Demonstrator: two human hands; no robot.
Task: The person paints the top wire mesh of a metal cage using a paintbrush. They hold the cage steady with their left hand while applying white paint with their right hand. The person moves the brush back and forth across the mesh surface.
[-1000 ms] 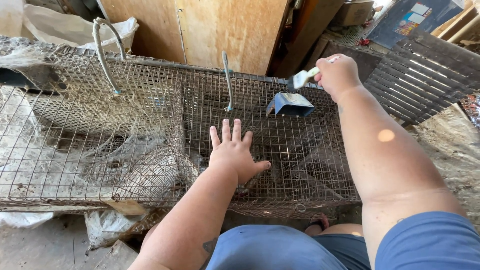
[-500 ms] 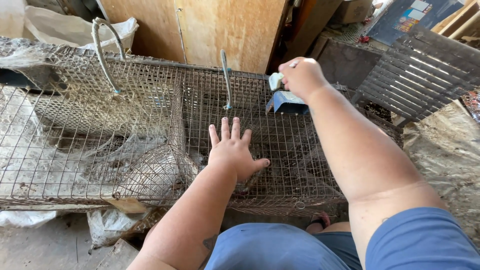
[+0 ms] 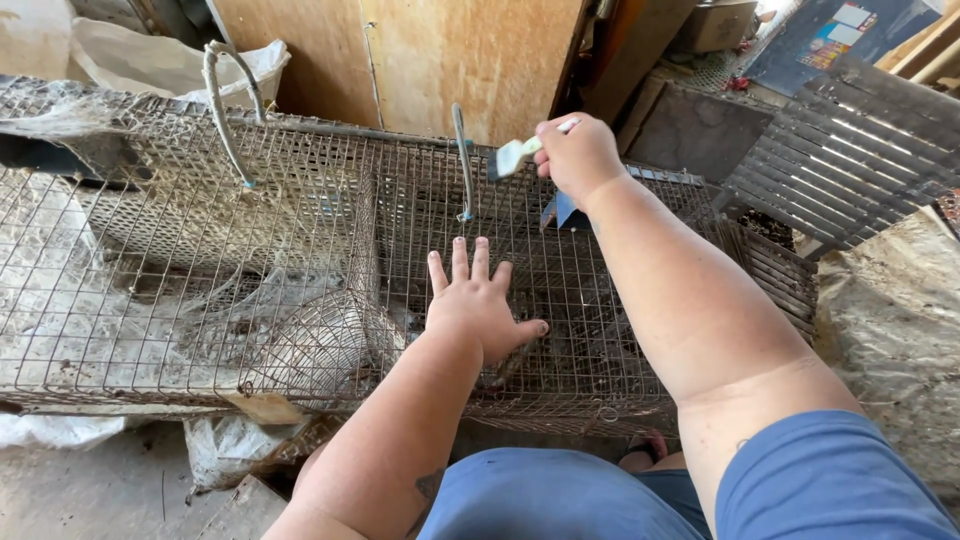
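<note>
A rusty wire-mesh cage [image 3: 600, 330] lies in front of me, with a metal carry handle [image 3: 462, 160] on its top. My left hand [image 3: 480, 305] rests flat on the cage top, fingers spread. My right hand [image 3: 575, 155] is held over the far edge of the cage and grips a small paintbrush [image 3: 512, 157] with a pale handle, bristles pointing left toward the handle. A blue dustpan-like piece [image 3: 560, 212] sits on the cage just under my right wrist.
A second, cobwebbed wire cage [image 3: 150, 260] with a looped handle [image 3: 225, 110] adjoins on the left. Wooden boards [image 3: 430, 50] stand behind. A dark slatted panel [image 3: 850, 150] leans at the right. Plastic sheeting [image 3: 215, 450] and concrete floor lie below.
My right hand has moved left along the far side of the cage with the brush, from the right corner toward the centre handle. The left hand has stayed flat on the mesh.
</note>
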